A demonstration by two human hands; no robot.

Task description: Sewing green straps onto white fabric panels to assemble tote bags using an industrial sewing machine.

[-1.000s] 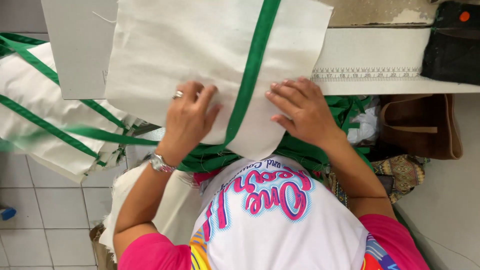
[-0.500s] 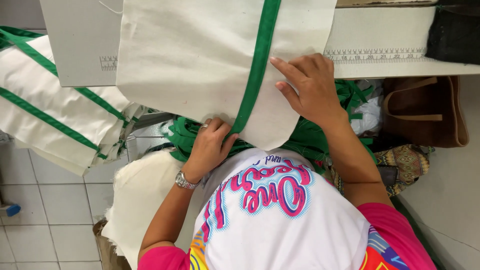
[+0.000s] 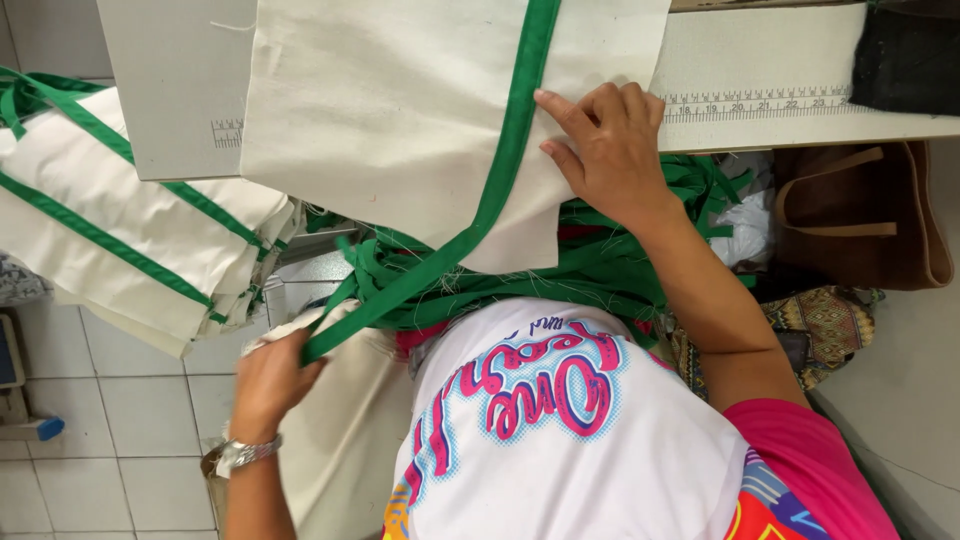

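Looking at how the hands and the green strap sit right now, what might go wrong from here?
The left hand pulls the green strap taut off the table edge, so it may drag the cream fabric panel askew; only the right hand pins it. The strap could also snag in the tangled green straps below.

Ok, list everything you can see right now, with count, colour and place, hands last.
cream cloth panel: one, cream, flat on the table, near corner hanging over the edge
green strap: one, green, running down the panel and off the edge
table: one, pale grey, top of view, ruler markings along its edge
stack of finished panels: one pile, cream with green straps, left
loose straps: a tangle, green, below the table edge
brown bag: one, brown, right
wristwatch: one, silver, left wrist
left hand: gripping the green strap's lower end
right hand: pressing flat on the cream cloth panel beside the strap
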